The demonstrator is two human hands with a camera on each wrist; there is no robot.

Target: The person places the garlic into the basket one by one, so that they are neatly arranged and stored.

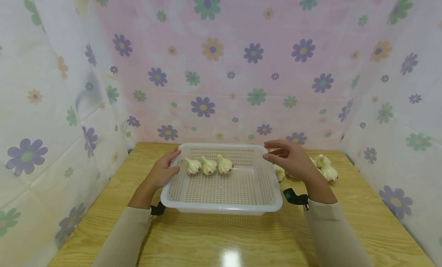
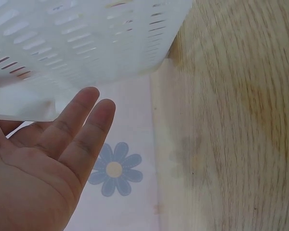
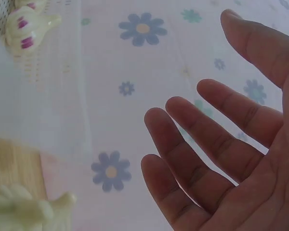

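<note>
A white plastic basket (image 1: pixel 221 208) with slotted walls is in the middle of the head view. Three garlic bulbs (image 1: pixel 208 166) lie in a row at its back left. My left hand (image 1: pixel 161 173) holds the basket's left rim, thumb over the rim and fingers along the outside. In the left wrist view those fingers (image 2: pixel 82 130) show under the slotted wall. Beside the back right corner is my right hand (image 1: pixel 291 159), its fingers loosely bent. The right wrist view shows the right fingers (image 3: pixel 197 159) spread with nothing in them.
Several more garlic bulbs (image 1: pixel 328 171) lie on the wooden table (image 1: pixel 221 240) right of the basket, partly behind my right hand. Flower-print cloth (image 1: pixel 228 86) stands along the back and both sides of the table.
</note>
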